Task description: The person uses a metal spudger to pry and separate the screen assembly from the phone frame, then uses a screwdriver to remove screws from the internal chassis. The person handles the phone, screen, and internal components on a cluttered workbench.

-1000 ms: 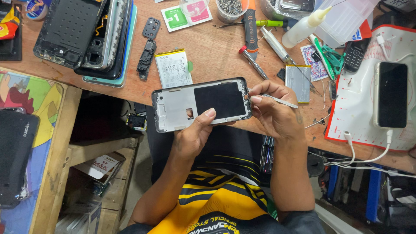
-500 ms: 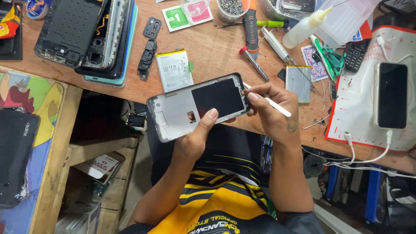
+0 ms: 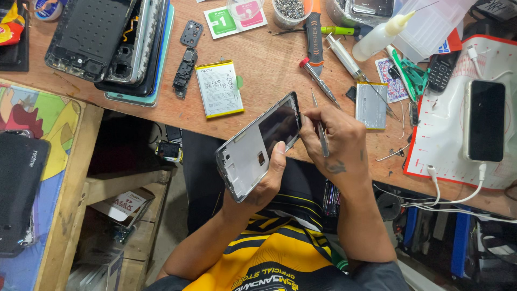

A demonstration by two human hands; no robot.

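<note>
The left hand (image 3: 264, 180) cradles a phone frame (image 3: 258, 145) from below, its grip clamped on the lower edge with the thumb pressed flat across the face. The frame is a thin rectangle tilted up to the right, held over the person's lap just off the worktop (image 3: 269, 59) edge. Its lower half is bare silvery-white metal with a small cut-out; its upper half is glossy black glass. The right hand (image 3: 336, 145) pinches slim metal tweezers (image 3: 319, 126), fingers closed tight around the shaft, and the fine tip meets the frame's upper right edge.

The worktop is worn brown wood, scuffed and scratched. Just beyond the frame lies a flat battery (image 3: 218, 88), white-faced with a yellow rim. To its left sit two small dark camera covers (image 3: 186, 64), and further left a stack of opened phones (image 3: 110, 43) with black, matte insides. Near the right hand lies a second, silvery foil battery (image 3: 371, 105), and above it a red-tipped screwdriver (image 3: 319, 80) and a translucent squeeze bottle (image 3: 381, 33) with a tapered nozzle. At far right a white silicone mat (image 3: 447, 134) with a red border carries a black phone (image 3: 484, 119) with white cables below it.
</note>
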